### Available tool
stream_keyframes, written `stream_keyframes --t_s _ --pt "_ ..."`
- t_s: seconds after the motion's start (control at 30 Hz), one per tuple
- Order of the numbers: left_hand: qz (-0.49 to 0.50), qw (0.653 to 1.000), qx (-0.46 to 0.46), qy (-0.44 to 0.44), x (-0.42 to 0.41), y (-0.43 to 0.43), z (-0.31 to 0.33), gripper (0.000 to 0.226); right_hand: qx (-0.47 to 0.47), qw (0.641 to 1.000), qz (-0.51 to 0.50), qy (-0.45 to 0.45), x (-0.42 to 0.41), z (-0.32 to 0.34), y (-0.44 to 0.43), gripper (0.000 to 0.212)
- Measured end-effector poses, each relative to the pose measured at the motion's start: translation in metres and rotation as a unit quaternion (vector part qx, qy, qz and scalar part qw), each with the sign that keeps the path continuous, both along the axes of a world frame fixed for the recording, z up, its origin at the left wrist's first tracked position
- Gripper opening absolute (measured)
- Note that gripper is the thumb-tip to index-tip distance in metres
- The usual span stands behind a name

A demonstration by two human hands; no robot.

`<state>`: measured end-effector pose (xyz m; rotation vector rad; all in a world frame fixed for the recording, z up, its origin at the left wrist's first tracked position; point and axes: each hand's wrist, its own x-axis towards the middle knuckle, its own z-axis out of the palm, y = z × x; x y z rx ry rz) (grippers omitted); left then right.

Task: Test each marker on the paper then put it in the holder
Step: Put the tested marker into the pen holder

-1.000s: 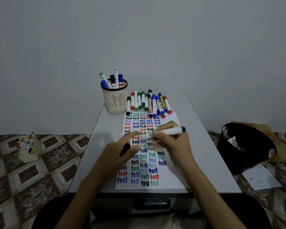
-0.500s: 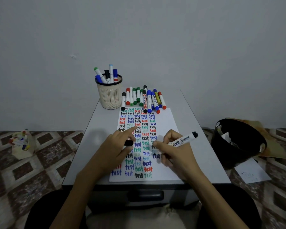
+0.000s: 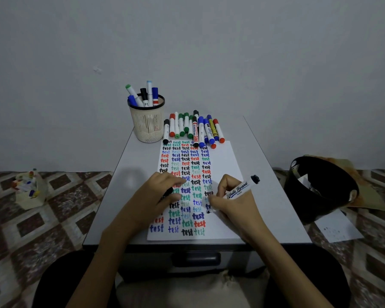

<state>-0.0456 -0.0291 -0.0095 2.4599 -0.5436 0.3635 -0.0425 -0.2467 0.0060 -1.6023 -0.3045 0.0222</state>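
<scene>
At near tabletop [image 3: 125, 196] | right hand [image 3: 233, 204]: fingers curled, pinching white whiteboard marker [image 3: 240, 189], tip on white paper sheet [image 3: 226, 161] | left hand [image 3: 155, 197]: resting on sheet, holding black cap [image 3: 168, 192]

— What is the person wearing?
— Dark, near-black trousers [image 3: 60, 283] are covering both thighs along the bottom of the view.
— Anything lighter showing?
— A pale beige cloth [image 3: 187, 290] is showing between the thighs, softly creased. It is looking like part of a garment, though which one cannot be told.
— And the arms?
— The left forearm [image 3: 111, 247] and right forearm [image 3: 276, 258] are showing uncovered up to the wrists. The left hand [image 3: 156, 196] and right hand [image 3: 233, 203] are going bare too.
</scene>
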Motion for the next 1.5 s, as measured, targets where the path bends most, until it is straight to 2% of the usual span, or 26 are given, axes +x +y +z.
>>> stream_keyframes --t_s 0.23,0.4,0.53,0.67,0.8,1.17,1.37,1.5 --pt "0.001 1.0 -0.013 0.01 -0.001 -0.0019 0.0031 0.038 -0.043 0.999 -0.006 -0.005 0.0003 -0.0058 0.0039 0.026" --pt "-0.006 1.0 -0.021 0.01 -0.0018 -0.0022 0.0044 0.035 -0.016 1.0 -0.006 -0.007 0.0022 -0.0058 0.0019 0.027" --pt "-0.004 1.0 -0.019 0.011 -0.0015 -0.0026 0.0052 0.033 -0.043 0.999 0.001 -0.029 0.0011 -0.008 0.0033 0.026" --pt "-0.005 1.0 -0.013 0.01 -0.0015 -0.002 0.0042 0.032 -0.047 0.999 0.02 -0.01 0.0014 -0.0045 0.0014 0.028" --pt "-0.003 1.0 -0.01 0.01 -0.0018 -0.0022 0.0037 0.034 -0.02 1.0 -0.008 -0.013 0.0017 -0.0048 0.0003 0.028" --pt "0.001 1.0 -0.002 0.02 -0.0012 -0.0026 0.0046 0.035 -0.04 0.999 0.003 -0.02 0.0016 -0.0061 -0.0001 0.032" --pt "0.005 1.0 -0.013 0.026 -0.0027 -0.0039 0.006 0.036 -0.02 0.999 -0.029 -0.029 0.0013 -0.0051 -0.0009 0.03" --pt "0.009 0.999 -0.013 0.028 -0.0021 -0.0023 0.0043 0.036 -0.035 0.999 -0.02 -0.026 0.0011 -0.0039 -0.0008 0.037"
